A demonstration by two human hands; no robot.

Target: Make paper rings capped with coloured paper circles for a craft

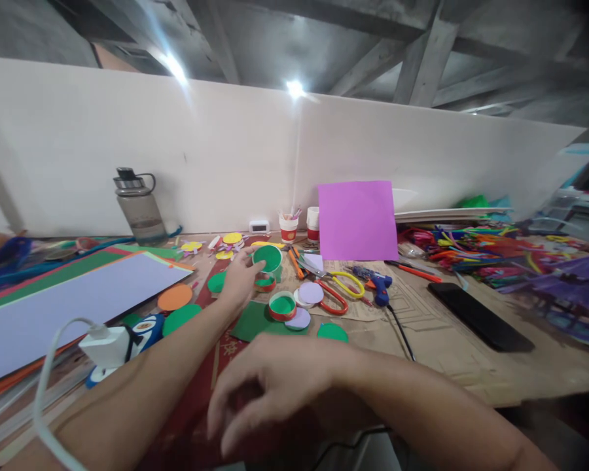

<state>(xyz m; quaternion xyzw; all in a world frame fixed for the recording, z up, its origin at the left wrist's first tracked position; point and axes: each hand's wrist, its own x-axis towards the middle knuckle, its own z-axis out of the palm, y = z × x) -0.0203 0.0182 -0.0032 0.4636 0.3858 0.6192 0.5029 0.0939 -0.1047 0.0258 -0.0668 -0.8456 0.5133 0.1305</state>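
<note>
My left hand (239, 278) reaches forward over the table and grips a paper cup (267, 260) whose inside shows green. Just below it lies a short cup ring with a red rim (266, 284), and another cup piece with a green inside (282, 305) rests on a dark green sheet (252, 320). My right hand (269, 386) hovers near me, blurred, fingers loosely spread and curled downward, with nothing in it. Green (332, 331), lilac (311, 292) and orange (175, 297) paper circles lie around the cups.
Scissors with yellow (347, 282) and red handles, a blue glue gun (380, 288), a black phone (481, 316), a standing purple sheet (357, 220), a water bottle (138, 206), large coloured sheets at left (73, 297), a white charger (105, 345) and piles of pipe cleaners (476, 252).
</note>
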